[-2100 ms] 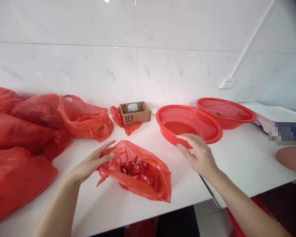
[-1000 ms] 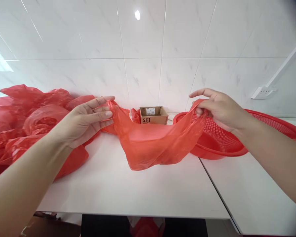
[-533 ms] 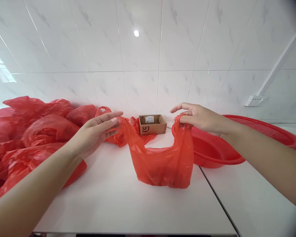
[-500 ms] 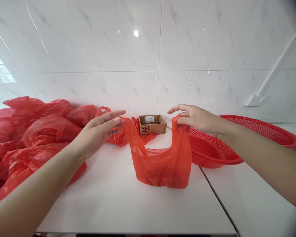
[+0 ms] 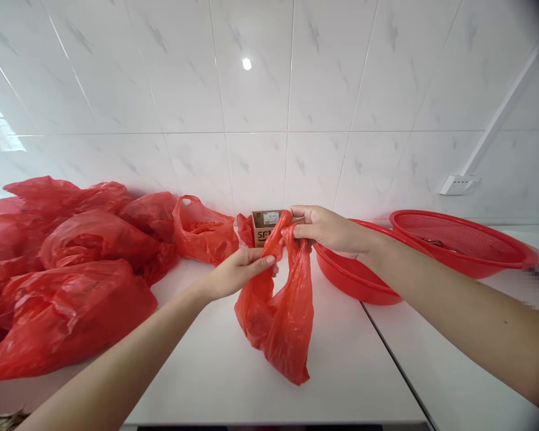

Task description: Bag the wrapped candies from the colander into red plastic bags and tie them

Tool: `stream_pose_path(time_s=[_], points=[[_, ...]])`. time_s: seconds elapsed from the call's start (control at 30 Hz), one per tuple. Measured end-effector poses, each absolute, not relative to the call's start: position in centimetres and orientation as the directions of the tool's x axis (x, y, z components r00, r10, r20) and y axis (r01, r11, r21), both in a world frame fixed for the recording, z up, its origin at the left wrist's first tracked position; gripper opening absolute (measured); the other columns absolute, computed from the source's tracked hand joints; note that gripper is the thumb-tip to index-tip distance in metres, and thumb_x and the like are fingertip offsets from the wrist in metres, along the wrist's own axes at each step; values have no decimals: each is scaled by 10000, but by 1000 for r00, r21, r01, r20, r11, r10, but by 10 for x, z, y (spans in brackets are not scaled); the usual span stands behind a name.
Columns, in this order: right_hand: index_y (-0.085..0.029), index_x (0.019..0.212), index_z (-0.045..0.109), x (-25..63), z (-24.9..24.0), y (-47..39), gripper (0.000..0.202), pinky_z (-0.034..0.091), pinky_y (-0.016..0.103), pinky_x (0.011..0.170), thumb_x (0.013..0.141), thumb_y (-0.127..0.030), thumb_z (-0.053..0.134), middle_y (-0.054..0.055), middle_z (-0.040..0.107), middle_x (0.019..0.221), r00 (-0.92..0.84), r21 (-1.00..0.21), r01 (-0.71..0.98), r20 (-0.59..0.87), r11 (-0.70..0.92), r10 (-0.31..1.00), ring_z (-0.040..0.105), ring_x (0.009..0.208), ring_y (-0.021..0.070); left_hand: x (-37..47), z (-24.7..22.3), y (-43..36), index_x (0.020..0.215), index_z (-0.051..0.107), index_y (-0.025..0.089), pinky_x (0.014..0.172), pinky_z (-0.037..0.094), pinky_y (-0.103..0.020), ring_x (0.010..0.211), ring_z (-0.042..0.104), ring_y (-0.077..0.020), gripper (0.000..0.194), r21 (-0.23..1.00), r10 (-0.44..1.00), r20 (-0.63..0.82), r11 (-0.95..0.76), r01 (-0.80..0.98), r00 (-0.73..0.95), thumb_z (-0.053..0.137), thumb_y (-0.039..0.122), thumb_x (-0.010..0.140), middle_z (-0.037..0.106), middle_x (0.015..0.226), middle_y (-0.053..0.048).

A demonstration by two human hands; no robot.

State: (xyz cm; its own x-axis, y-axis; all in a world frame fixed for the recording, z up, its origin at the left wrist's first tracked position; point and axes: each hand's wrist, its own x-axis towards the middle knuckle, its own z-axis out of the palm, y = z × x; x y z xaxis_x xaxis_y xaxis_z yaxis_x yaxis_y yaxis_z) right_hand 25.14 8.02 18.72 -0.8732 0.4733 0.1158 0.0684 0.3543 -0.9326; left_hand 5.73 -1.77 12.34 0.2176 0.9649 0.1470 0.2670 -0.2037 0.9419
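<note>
A red plastic bag (image 5: 287,326) hangs by its handles in front of me, its lower part crumpled over the white table (image 5: 197,371). My right hand (image 5: 321,230) pinches the tops of both handles, which are drawn together. Lower on the left handle, my left hand (image 5: 240,272) is closed round the plastic with its thumb on top. What the bag contains, if anything, cannot be made out. Just behind it stands a small cardboard box (image 5: 263,230), partly hidden by the bag and my fingers.
Several stuffed red bags (image 5: 85,299) are heaped at the left. An upright red bag (image 5: 206,233) holds more red plastic by the wall. Two red baskets (image 5: 359,287) stand at the right, behind my forearm. A socket strip (image 5: 459,184) sits on the tiled wall.
My hands have come together, bringing the spread bag handles side by side. The left hand moved right and down and closed on the plastic; the bag now hangs narrower.
</note>
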Motion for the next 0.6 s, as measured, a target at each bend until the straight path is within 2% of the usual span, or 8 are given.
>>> stream_pose_path(time_s=[0.07,0.13,0.2,0.27,0.3,0.4,0.5,0.6], points=[[-208,1037,551,254,186,83,244,452,211,548,798,-162,559,-19,658,772,-836,-940,70,127,334,534,584,598,99,56,119,-18,678,593,186,966,435,-413,932,627,-240,349,983,987,124,-135,120,99,532,452,896,640,798,-47],[-220,1109,522,254,187,85,325,467,217,558,793,-155,562,-23,654,767,-795,-946,60,148,318,588,597,604,107,56,120,-18,662,527,194,902,474,-404,717,609,-179,348,994,999,50,-50,-96,-2,531,455,891,525,619,10],[-222,1128,508,252,189,86,349,475,215,555,791,-152,568,-16,654,790,-779,-947,55,158,318,607,607,617,110,60,125,-20,722,535,199,816,506,-385,503,452,-103,270,981,997,-69,61,-186,-32,560,419,876,346,532,74],[-221,1118,501,247,191,84,355,478,214,533,781,-141,580,-11,647,800,-790,-947,59,149,316,595,600,608,110,68,132,-23,785,554,202,750,505,-340,460,317,-69,133,980,987,-158,157,-119,6,617,309,835,285,554,95],[-219,1110,497,243,192,82,361,481,215,523,772,-131,587,-9,642,801,-800,-948,62,139,312,583,596,603,111,72,135,-25,819,564,207,716,494,-316,478,320,-69,89,982,983,-178,180,-56,44,642,246,801,322,580,90],[-211,1088,490,229,193,73,376,495,221,512,746,-100,599,-7,633,789,-826,-950,70,117,305,551,586,584,111,82,140,-27,909,597,227,657,454,-277,632,477,-120,228,983,973,-152,130,133,172,686,149,714,500,721,35],[-198,1088,499,218,191,64,346,521,229,580,766,-100,580,19,647,865,-851,-936,59,135,348,507,600,638,106,86,137,-25,844,638,225,599,431,-276,659,503,-157,131,964,971,-126,71,258,205,694,302,754,531,731,-4],[-207,1163,496,217,183,63,345,527,252,656,832,-238,589,69,611,1114,-860,-872,36,223,488,460,619,805,129,83,132,-22,751,624,215,529,398,-279,530,421,-133,263,948,977,-179,141,285,113,617,471,811,475,611,11]])
